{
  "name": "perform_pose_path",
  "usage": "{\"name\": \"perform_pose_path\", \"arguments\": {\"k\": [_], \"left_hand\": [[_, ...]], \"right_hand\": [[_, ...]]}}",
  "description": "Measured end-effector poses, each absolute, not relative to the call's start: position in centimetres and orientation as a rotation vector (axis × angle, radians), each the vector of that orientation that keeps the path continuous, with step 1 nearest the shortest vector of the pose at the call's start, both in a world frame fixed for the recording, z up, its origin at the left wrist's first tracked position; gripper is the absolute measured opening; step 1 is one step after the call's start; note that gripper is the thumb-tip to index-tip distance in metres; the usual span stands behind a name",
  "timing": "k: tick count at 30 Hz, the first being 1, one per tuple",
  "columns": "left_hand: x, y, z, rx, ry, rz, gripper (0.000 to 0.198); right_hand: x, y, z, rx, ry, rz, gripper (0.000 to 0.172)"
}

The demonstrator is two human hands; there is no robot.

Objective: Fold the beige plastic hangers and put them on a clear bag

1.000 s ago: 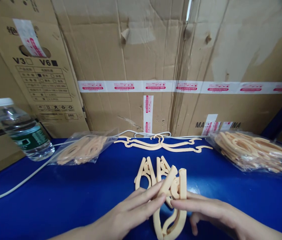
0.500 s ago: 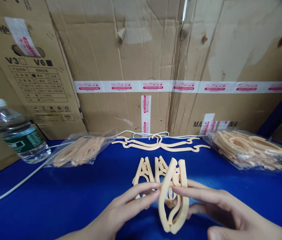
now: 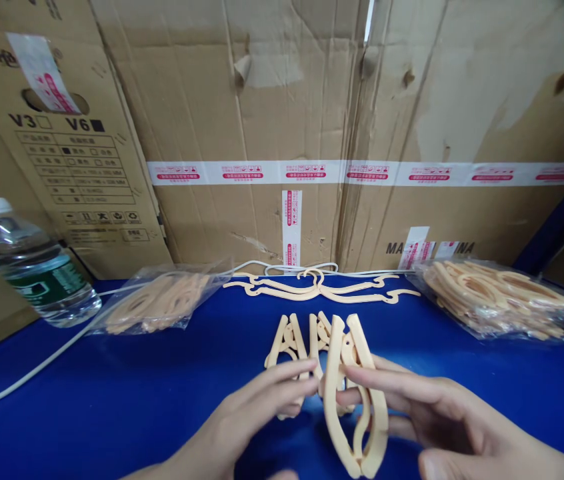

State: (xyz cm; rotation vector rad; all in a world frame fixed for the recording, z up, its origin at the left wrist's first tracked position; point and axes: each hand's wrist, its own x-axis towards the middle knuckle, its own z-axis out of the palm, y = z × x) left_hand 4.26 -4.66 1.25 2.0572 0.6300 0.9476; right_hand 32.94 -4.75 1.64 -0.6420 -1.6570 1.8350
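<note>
Tilt of the folded hanger (image 3: 331, 390) has changed over the last half second: its joined end has swung toward the right of the frame, while its two free tips have shifted slightly left. It occupies the lower centre, right of the midline, its long axis running from upper left to lower right, steeply; the free tips point up and away from the wearer, the closed, pointed end toward the lower edge. The right hand (image 3: 437, 407), lower right, grips it, fingers curled about its right arm. The left hand (image 3: 247, 407), lower centre-left, is half open with fingers extended; whether its fingertips touch the hanger cannot be told. Just beyond stand two further folded hangers, a left one (image 3: 278, 340) and a right one (image 3: 313, 340), partly hidden, tips upward, on the blue surface (image 3: 162, 393). Farther off, a bottle (image 3: 42, 267) stands at left; a left bag (image 3: 162, 300) and a right bag (image 3: 502, 297) of hangers flank two unfolded hangers (image 3: 287, 291), laid lengthwise across the frame. Cardboard (image 3: 227, 127), banded with printed tape (image 3: 282, 173), rises behind.
</note>
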Motion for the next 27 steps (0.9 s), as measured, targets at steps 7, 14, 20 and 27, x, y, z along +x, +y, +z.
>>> {"name": "perform_pose_path", "arguments": {"k": [7,14,20,27], "left_hand": [[5.3,-4.5,0.3,1.735,0.826,0.932,0.042],[5.9,-5.5,1.1,1.651,1.105,0.787,0.013],[6.0,-5.4,1.1,1.667,1.12,0.75,0.012],[5.7,-5.2,1.1,1.64,0.97,0.737,0.018]], "right_hand": [[31.5,-5.5,0.9,-0.523,-1.749,1.867,0.058],[31.3,-5.6,1.8,-0.753,-2.149,1.649,0.068],[30.9,-5.6,2.2,-0.748,-2.15,1.572,0.066],[31.1,-5.6,1.9,-0.666,-1.99,1.742,0.061]]}}
